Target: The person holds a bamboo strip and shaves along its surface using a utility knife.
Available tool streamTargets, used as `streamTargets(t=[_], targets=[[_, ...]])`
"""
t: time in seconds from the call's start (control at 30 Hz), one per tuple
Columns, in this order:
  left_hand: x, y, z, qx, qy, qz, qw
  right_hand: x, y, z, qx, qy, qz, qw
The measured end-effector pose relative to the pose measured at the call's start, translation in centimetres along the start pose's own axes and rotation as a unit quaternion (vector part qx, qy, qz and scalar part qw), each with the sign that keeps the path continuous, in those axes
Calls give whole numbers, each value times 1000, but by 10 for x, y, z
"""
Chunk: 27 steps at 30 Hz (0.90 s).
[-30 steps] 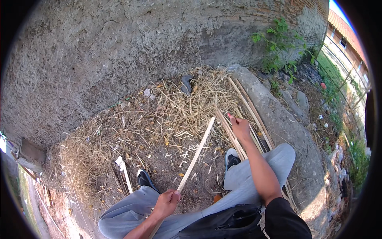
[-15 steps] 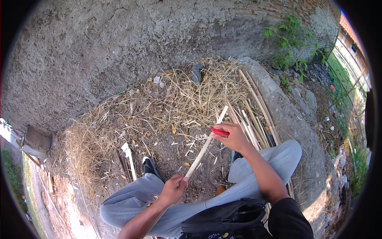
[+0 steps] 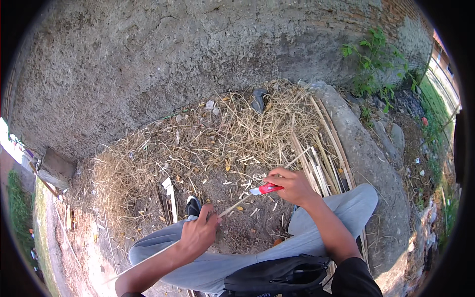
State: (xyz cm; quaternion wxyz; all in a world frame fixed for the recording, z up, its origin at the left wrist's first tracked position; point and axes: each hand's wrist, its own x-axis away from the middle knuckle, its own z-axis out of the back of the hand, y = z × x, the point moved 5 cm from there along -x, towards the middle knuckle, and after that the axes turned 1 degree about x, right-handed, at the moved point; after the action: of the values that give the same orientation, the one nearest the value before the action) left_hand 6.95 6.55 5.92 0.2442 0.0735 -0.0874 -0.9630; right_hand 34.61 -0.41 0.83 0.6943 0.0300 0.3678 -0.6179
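Note:
A thin pale strip of bamboo or wood [image 3: 228, 210] runs slantwise between my hands, its near end passing back along my left forearm. My left hand [image 3: 199, 231] is closed on it, thumb and forefinger raised around the strip. In my right hand [image 3: 292, 186] is a red utility knife [image 3: 271, 188] with its short blade out, pointing left. The blade lies against the strip or very near it; contact is hard to make out. Past my right hand the strip's far end slopes up over a bundle of similar strips [image 3: 316, 171].
My bent legs in grey trousers [image 3: 341, 205] frame the littered soil. Dry straw [image 3: 247, 119] spreads toward a rough wall [image 3: 188, 54]. A pale strip with a broad white end [image 3: 169, 190] lies left of my shoe [image 3: 193, 206]. A stone ledge [image 3: 363, 143] borders the right side.
My left hand has shifted left and slightly up, and the strip has turned narrower edge to view at a flatter slant. The knife has moved down along the strip, its blade now visible.

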Motion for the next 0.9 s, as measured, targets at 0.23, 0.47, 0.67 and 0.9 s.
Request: streamTargets(t=[0.23,0.47,0.67,0.9], targets=[[-43,-3,53,-185,76,-46,979,3,-8,-2,-1,29,-22,999],[-53,3,61,-315,253,-12,915,3,19,20,-91,138,-170,971],[-44,-12,29,-265,232,4,936,19,45,23,12,162,-261,952],[-41,-25,18,-207,202,38,957,22,60,13,41,137,-363,921]])
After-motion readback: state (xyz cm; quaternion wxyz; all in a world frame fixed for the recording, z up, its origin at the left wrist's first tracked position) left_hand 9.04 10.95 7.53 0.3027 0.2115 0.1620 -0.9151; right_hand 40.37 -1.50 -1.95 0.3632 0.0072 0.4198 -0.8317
